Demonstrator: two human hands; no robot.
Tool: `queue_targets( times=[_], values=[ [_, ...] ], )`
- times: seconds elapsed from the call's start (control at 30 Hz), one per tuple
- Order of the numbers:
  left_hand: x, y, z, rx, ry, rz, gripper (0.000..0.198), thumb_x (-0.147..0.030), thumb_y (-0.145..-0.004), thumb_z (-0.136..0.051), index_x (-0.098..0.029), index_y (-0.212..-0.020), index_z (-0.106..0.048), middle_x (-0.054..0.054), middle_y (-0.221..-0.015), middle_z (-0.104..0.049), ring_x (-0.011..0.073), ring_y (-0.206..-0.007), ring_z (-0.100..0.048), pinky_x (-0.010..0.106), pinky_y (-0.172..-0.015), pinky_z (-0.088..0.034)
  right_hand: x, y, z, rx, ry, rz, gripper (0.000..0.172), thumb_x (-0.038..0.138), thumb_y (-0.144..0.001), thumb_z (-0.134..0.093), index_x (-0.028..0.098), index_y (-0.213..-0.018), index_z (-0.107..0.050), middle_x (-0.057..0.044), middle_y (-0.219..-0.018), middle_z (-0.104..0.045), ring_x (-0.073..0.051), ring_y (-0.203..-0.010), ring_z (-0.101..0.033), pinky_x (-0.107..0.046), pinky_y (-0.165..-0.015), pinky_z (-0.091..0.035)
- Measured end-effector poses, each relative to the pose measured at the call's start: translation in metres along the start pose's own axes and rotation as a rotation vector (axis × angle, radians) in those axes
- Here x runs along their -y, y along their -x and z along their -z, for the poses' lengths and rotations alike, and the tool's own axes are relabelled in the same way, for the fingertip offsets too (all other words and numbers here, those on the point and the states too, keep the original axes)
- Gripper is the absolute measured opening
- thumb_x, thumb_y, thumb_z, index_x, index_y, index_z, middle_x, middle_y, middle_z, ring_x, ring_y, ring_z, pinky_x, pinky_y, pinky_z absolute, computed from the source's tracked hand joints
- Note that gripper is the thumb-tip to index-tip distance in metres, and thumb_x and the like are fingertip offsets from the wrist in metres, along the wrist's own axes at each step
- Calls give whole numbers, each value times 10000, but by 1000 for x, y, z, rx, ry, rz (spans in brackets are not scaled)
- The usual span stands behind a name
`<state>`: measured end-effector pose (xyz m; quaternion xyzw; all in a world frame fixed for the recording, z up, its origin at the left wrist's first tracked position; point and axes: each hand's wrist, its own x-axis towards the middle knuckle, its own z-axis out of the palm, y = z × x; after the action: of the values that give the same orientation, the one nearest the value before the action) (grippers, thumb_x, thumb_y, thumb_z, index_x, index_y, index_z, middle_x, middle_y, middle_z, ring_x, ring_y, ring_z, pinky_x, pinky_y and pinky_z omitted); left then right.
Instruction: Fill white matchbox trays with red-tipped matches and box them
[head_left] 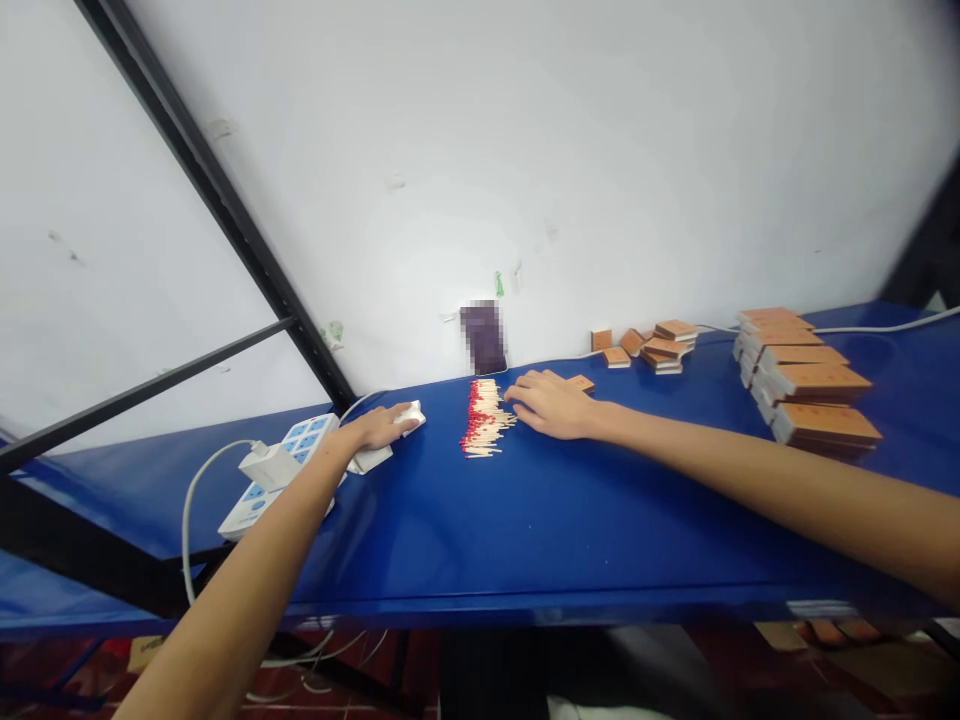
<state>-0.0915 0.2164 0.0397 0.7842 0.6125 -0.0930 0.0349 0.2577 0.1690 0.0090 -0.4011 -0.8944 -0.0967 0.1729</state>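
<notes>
My left hand (pixel 379 428) reaches to the left part of the blue table, its fingers closed on a small white piece (pixel 410 416) whose exact kind I cannot make out. Under and beside that wrist lies another white item (pixel 372 459), partly hidden. My right hand (pixel 551 403) lies palm down with fingers stretched out, its fingertips at the right edge of a row of loose red-tipped matches (pixel 486 418). Just behind this hand a brown matchbox (pixel 581 383) shows in part.
Several matchboxes (pixel 666 350) lie in a loose group at the back, and more stand stacked (pixel 817 385) at the right. A dark phone-like rectangle (pixel 484 340) leans on the wall. A white power strip (pixel 311 432) with a plugged-in charger (pixel 271 466) and cable sits left.
</notes>
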Motion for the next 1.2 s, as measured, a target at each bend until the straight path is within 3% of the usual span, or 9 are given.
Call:
queue_targets(
  times=[0.13, 0.3, 0.5, 0.6, 0.7, 0.9, 1.07, 1.13, 1.2],
  values=[
    [1, 22, 4, -81, -21, -15, 750, -718, -930, -246, -272, -1512, -399, 98, -1473, -514, 333, -1324, -493, 443, -1065, -379, 14, 6, 3, -7, -20, 43, 289, 229, -980, -406, 162, -1111, -655, -121, -1043, -675, -241, -940, -587, -360, -824, -365],
    [1, 57, 18, -302, -92, 2, 613, -544, -996, -185, -257, -1478, -431, 118, -1452, -501, 324, -1303, -479, 458, -1023, -404, 16, 7, 7, -3, -56, 68, 285, 240, -956, -442, 170, -1119, -665, -119, -1103, -659, -234, -944, -610, -339, -797, -394],
    [-18, 106, 1, -496, -308, -64, 377, -451, -877, -502, -161, -1033, -686, 197, -1137, -594, 410, -1126, -497, 564, -957, -384, 1, 0, 0, 68, -115, -78, 368, 290, -850, -575, 163, -1183, -664, -129, -1130, -666, -269, -1030, -623, -330, -812, -449],
    [-24, 113, -14, -555, -378, -130, 242, -297, -885, -504, -180, -996, -684, 187, -1109, -596, 384, -1111, -498, 542, -959, -381, -5, -1, -3, 146, -148, -116, 365, 337, -819, -613, 177, -1135, -705, -119, -1129, -689, -274, -1021, -638, -328, -815, -469],
    [-22, 110, -19, -602, -405, -161, 254, -194, -910, -439, -182, -967, -686, 185, -1073, -601, 372, -1093, -507, 528, -937, -388, -6, -1, -4, 147, -151, -118, 316, 308, -828, -597, 181, -1081, -737, -115, -1119, -705, -273, -1008, -649, -329, -811, -477],
    [-18, 110, -15, -681, -348, -166, 234, -184, -915, -436, -182, -932, -670, 180, -1067, -615, 367, -1060, -520, 523, -919, -397, -4, 0, -5, 140, -171, -80, 231, 251, -889, -541, 195, -960, -754, -88, -1000, -734, -235, -908, -664, -310, -771, -471],
    [-53, 138, -14, -746, -174, -169, 200, -288, -957, -430, -204, -888, -597, 96, -991, -629, 264, -939, -572, 389, -835, -456, -6, 2, -5, 129, -182, -60, 207, 238, -906, -538, 195, -938, -738, -82, -993, -735, -225, -914, -659, -298, -775, -458],
    [-79, 154, -19, -697, 136, -265, 148, -276, -935, -462, -216, -843, -561, 54, -914, -629, 224, -870, -586, 347, -791, -461, -4, 3, -5, 125, -179, -56, 198, 240, -907, -540, 195, -936, -731, -81, -995, -733, -223, -907, -658, -296, -771, -453],
    [-106, 166, -29, -640, 272, -274, 130, -273, -906, -487, -226, -796, -537, 34, -839, -620, 216, -812, -582, 347, -744, -446, -1, 4, -4, 115, -174, -62, 192, 247, -907, -544, 194, -938, -727, -80, -993, -731, -219, -902, -659, -290, -770, -447]
  ],
)
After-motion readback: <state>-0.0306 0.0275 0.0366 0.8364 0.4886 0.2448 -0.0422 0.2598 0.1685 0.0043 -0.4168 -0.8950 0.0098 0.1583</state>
